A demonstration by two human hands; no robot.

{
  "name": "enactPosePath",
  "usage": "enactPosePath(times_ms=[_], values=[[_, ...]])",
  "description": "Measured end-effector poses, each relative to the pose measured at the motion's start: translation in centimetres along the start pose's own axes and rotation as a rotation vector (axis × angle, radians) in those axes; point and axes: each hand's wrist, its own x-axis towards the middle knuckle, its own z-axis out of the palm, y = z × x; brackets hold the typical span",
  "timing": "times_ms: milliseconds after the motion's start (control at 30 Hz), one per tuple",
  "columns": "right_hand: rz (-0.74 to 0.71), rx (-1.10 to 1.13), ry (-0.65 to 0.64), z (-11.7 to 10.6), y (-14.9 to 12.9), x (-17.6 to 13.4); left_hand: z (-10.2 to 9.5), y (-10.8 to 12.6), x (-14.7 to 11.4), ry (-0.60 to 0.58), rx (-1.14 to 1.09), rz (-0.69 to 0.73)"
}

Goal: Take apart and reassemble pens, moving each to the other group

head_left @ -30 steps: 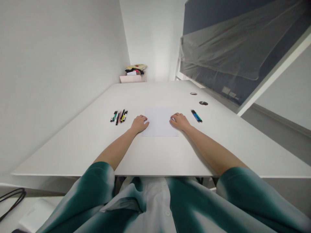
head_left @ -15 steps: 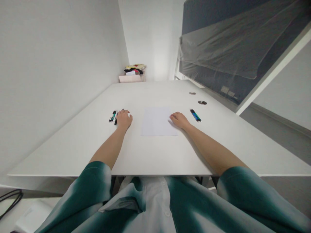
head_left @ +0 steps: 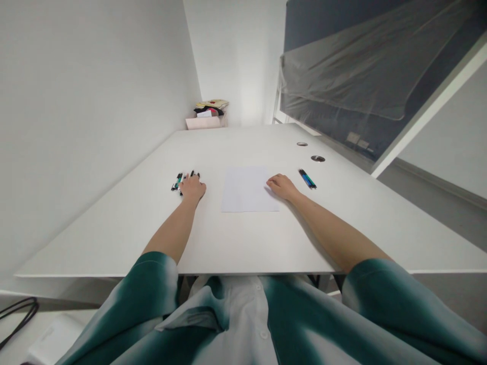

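Palm down at the left of the table, my left hand [head_left: 193, 187] has its fingers bent over several dark pens [head_left: 193, 173]. Their ends poke out past the fingertips, and the rest is hidden under the hand. Just left of it lie green-and-black pens [head_left: 177, 181], side by side. A blank white sheet of paper [head_left: 247, 190] lies flat between my hands. My right hand [head_left: 281, 186] rests at the sheet's right edge, fingers curled together, with nothing visible in them. Blue-and-green pens [head_left: 307, 179] lie together to its right.
The white table [head_left: 236, 243] runs along a wall on the left. A box [head_left: 203, 122] with folded things on it stands at the far end. Two round metal grommets [head_left: 317, 158] are set in the table's right side. Beyond them stands a dark panel [head_left: 342, 91] under plastic film.
My left hand has drawn slightly back and turned a little, so more pen ends show beyond its fingers. My right hand rests in the same place on the sheet's edge.
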Motion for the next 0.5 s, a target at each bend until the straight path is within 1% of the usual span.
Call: enactPosePath(times_ms=[100,200,267,333,500], values=[[0.0,-0.002,0.004,0.0,0.0,0.0,-0.5,0.6,-0.2,-0.027,0.049,0.071],[-0.002,0.002,0.001,0.0,0.1,0.1,-0.9,1.5,-0.4,-0.134,0.108,0.16],[-0.006,0.007,-0.003,0.1,0.1,0.1,-1.0,2.0,-0.5,-0.173,0.134,0.179],[-0.007,0.01,-0.004,0.1,0.2,0.2,-1.1,2.3,-0.6,-0.164,0.139,0.172],[-0.018,0.026,0.007,0.1,0.1,0.1,-1.3,2.6,-1.1,-0.068,0.074,0.175]])
